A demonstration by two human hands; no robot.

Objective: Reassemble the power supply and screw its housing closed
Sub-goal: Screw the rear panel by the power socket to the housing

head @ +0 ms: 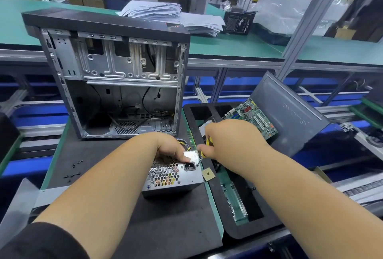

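The grey metal power supply (176,178) lies on the black mat (103,155), its honeycomb grille and black socket facing me. My left hand (169,147) grips its far top edge, thumb pressed on the face above the socket. In my right hand (230,138) is a yellow-handled screwdriver (207,144), its thin shaft slanting down to the housing's upper right corner beside the socket. Coloured wires (185,144) stick out behind the housing.
An open, empty computer case (116,76) stands behind the power supply. Several small black screws (72,171) lie on the mat to the left. On the right, a black foam tray (219,196) carries a motherboard (255,115), a small square chip (208,174) and a grey side panel (290,113).
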